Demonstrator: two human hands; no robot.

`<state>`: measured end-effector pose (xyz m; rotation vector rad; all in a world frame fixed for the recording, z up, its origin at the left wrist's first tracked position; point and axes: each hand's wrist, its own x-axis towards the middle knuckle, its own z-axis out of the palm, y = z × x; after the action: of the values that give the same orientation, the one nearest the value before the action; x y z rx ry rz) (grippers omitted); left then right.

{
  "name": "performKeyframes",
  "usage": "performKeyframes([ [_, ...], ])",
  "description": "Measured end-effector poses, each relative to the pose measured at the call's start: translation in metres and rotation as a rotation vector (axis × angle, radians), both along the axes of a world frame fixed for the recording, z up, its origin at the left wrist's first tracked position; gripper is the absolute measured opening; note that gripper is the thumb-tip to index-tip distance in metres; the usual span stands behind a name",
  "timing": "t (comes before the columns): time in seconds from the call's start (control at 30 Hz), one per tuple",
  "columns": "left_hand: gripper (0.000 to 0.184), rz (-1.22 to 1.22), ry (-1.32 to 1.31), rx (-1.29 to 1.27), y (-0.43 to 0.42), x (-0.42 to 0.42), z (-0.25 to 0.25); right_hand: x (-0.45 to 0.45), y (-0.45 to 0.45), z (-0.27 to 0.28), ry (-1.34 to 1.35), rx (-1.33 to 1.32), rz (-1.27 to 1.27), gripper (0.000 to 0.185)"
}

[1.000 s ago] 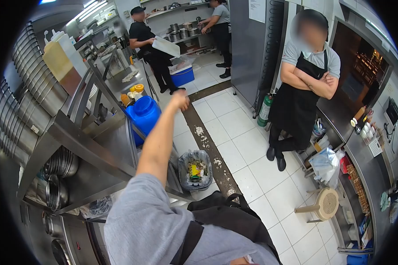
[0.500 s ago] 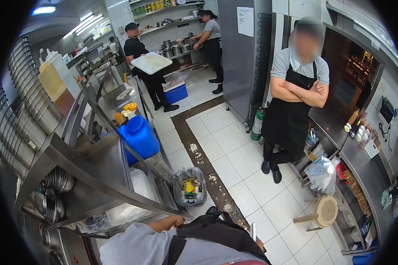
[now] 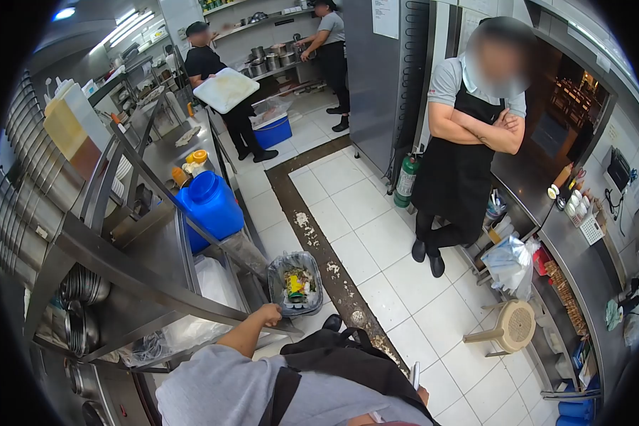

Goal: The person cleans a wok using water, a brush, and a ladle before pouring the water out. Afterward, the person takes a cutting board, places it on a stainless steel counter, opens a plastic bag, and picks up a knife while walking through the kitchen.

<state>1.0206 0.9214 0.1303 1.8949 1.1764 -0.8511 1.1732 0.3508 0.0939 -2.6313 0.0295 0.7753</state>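
My left hand (image 3: 268, 314) is stretched out at the corner of the steel shelving, fingers curled in, with nothing seen in them. Just beyond it stands a grey waste bin (image 3: 275, 282) with a liner, holding food scraps and a yellow-and-green can or packet. I cannot tell whether the hand touches the bin or shelf. At the lower edge my right hand (image 3: 423, 395) is mostly hidden by my apron. A narrow silvery object (image 3: 415, 374) sticks up beside it, seemingly in its grip; its kind is unclear.
A blue plastic drum (image 3: 209, 206) sits on the left shelving (image 3: 149, 284). At right are a person with folded arms (image 3: 472, 128), a round stool (image 3: 516, 326) and a counter (image 3: 582, 263). Farther back, one person holds a white board (image 3: 226, 90); another stands by pots.
My left hand has risen and reached forward toward the bin. The view has shifted slightly, and the bin appears higher up and nearer that hand. The right hand stays low at my side.
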Motion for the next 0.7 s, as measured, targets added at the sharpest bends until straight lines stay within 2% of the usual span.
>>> performKeyframes([
  [0.2,0.048,0.103,-0.054,0.014,-0.007,0.033,0.015,-0.011,0.002,-0.038,0.037,-0.019,0.038,0.026],
  [0.27,0.046,-0.012,-0.101,0.043,-0.013,0.046,0.034,-0.009,0.007,-0.048,0.051,-0.031,0.068,0.027],
  [0.33,0.046,0.01,-0.124,0.033,-0.013,0.049,0.027,-0.007,0.004,-0.052,0.026,0.005,0.092,0.027],
  [0.5,0.046,0.013,-0.182,0.038,-0.014,0.043,0.013,0.013,0.01,-0.023,-0.003,0.015,0.134,0.027],
  [0.7,0.049,0.012,-0.091,0.013,-0.017,0.039,0.021,0.031,0.03,0.033,0.039,0.004,0.022,0.025],
])
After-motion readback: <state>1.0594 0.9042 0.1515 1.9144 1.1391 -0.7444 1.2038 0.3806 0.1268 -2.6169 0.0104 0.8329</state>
